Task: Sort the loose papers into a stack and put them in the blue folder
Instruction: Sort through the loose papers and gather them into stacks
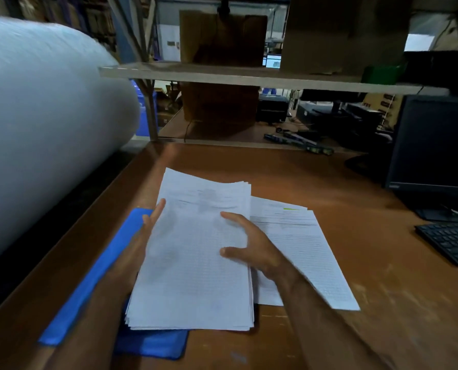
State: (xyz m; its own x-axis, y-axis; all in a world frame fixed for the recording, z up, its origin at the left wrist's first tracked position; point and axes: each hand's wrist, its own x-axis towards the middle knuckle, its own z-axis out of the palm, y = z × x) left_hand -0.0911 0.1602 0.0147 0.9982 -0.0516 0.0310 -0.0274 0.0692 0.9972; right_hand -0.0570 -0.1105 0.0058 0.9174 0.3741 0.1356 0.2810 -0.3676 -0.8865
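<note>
1. Near the table's (pixel 329 169) front-left edge, I see the paper stack (pixel 193 263) gathered over the open blue folder (pixel 94 276).
2. My left hand (pixel 137 252) grips its edge; my right hand (pixel 252 249) rests on it, fingers spread.
3. Loose sheets (pixel 302 249) beside it remain unsorted.

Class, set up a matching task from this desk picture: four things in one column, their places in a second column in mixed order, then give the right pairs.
Things
1. paper stack
2. blue folder
3. keyboard
4. loose sheets

Places
A. at the right edge of the desk, below the monitor
B. under the stack, sticking out on its left
C. between the left hand and the right hand
D. flat on the desk, right of the stack

Pairs: 1-C, 2-B, 3-A, 4-D
</note>
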